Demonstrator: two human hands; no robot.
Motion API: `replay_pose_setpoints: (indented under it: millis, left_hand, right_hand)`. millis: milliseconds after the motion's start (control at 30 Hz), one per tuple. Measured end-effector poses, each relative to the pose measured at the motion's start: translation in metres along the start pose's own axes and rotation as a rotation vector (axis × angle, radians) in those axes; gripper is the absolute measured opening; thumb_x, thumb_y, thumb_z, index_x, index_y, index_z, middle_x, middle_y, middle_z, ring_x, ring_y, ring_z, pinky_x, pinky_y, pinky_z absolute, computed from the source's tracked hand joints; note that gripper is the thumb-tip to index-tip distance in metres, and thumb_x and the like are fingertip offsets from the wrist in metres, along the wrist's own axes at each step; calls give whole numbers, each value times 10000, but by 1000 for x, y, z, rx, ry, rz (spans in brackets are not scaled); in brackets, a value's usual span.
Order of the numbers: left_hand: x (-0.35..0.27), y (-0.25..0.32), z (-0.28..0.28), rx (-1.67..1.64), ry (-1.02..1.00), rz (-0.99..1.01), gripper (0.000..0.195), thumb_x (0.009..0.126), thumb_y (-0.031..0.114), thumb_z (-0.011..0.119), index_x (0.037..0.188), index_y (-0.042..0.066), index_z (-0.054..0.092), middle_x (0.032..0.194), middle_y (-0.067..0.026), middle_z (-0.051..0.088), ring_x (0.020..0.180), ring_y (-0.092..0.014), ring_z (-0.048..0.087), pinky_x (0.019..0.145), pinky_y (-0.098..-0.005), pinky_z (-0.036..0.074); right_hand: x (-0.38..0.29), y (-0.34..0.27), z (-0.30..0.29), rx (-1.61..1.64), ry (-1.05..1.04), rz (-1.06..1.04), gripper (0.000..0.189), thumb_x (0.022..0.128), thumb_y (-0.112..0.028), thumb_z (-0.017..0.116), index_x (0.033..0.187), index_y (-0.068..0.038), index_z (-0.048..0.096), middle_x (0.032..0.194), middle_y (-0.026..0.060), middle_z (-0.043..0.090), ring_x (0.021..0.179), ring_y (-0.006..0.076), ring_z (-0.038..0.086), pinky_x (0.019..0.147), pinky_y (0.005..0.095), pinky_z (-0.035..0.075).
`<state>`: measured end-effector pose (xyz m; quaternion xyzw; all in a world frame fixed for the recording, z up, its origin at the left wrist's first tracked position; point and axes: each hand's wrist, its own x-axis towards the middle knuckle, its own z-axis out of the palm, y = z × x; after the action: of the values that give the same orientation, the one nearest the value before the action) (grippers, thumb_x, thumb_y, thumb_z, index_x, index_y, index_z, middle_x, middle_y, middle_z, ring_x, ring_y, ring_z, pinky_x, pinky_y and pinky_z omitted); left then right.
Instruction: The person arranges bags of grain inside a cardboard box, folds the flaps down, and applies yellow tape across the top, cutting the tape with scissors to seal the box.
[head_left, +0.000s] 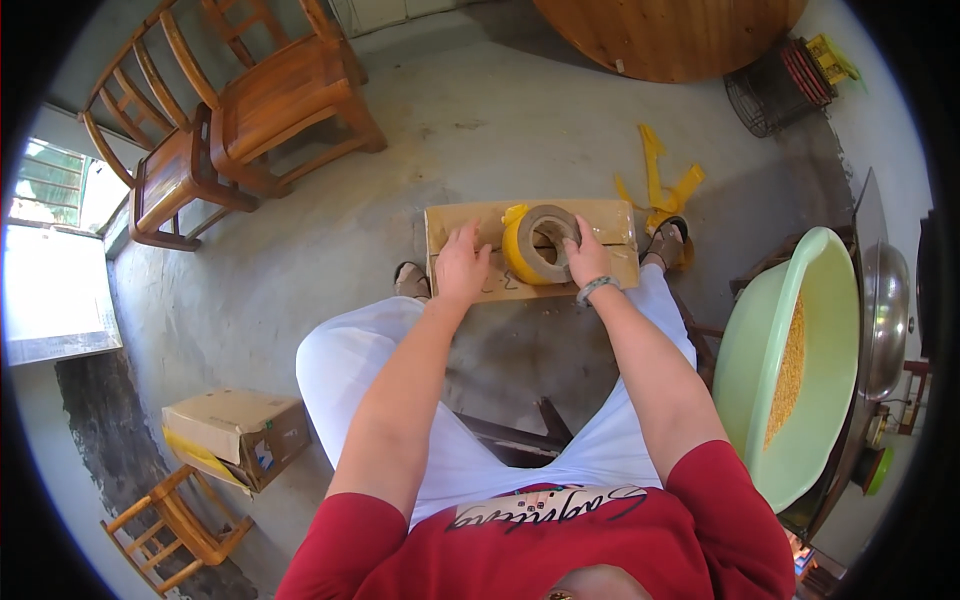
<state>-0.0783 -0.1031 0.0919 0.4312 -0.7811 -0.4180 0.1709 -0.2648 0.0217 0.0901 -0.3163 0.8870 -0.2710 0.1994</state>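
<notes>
A closed cardboard box (609, 214) stands on the floor between my feet, with a dark seam across its top and some handwriting near its front edge. On the box a large roll of yellow adhesive tape (517, 251) stands tilted, its brown side and hollow core facing right. My right hand (591, 259) grips the roll's right rim, thumb at the core opening. Left of the roll, my left hand (461, 264) rests on the box top with fingers spread and nothing held. Crumpled strips of yellow tape (656, 184) lie on the floor beyond my right foot.
Wooden chairs (281, 90) stand at the upper left. A second cardboard box (225, 427) and a small wooden chair (184, 517) are at the lower left. Close on my right is a green basin (817, 382) holding yellow grain. A round wooden tabletop (675, 37) is at the far side.
</notes>
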Motion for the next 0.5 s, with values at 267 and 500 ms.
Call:
replay_pose_setpoints:
  millis: [267, 500]
  left_hand:
    - [53, -2, 9, -18, -314, 66, 395, 838, 181, 585, 1205, 53, 513, 921, -126, 636, 820, -230, 618, 729, -352, 495]
    - [66, 1, 11, -395, -452, -226, 222, 871, 130, 575, 1057, 14, 611, 796, -49, 630, 754, -112, 597, 648, -258, 522]
  right_hand:
    - [2, 8, 3, -36, 3, -20, 501, 839, -266, 544, 1308, -170, 397, 1097, 187, 591, 957, 375, 573, 827, 434, 451]
    - [-1, -1, -1, -97, -18, 44, 508, 841, -282, 535, 1318, -184, 392, 1050, 196, 607, 946, 380, 577, 817, 446, 453]
